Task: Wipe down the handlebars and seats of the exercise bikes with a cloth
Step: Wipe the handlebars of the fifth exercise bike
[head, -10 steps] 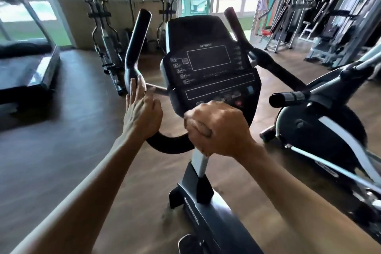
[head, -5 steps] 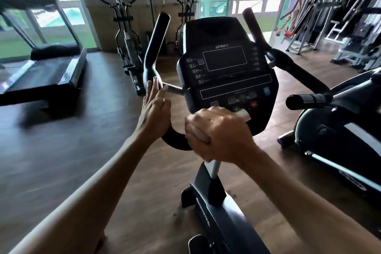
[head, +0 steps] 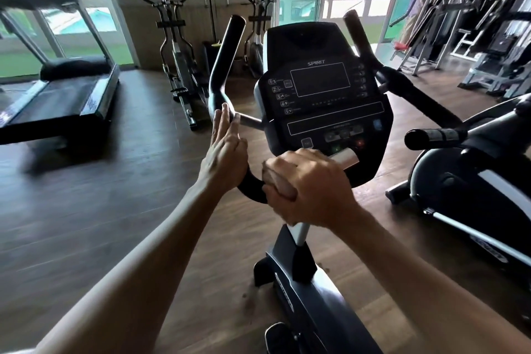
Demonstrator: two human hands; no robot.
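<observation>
Head view: the left hand (head: 225, 154) lies against the black handlebar (head: 222, 66) at its lower bend, fingers straight and together, curled round nothing. The right hand (head: 309, 188) is fisted on the handlebar's low curve below the console (head: 323, 95), fingers wrapped tight round a pinkish cloth (head: 280, 184) that shows only at the knuckles; a pale strip pokes out behind the fist. The console hides the bar's middle, and the bike's post (head: 298, 234) drops from under the right hand. A 2nd exercise bike (head: 471, 181) stands just beside on the right, its grip pointing inward. A treadmill (head: 66, 95) stands left, 2 ellipticals (head: 172, 46) by the windows, weight machines (head: 494, 37) far right, where a person (head: 416, 0) stands.
</observation>
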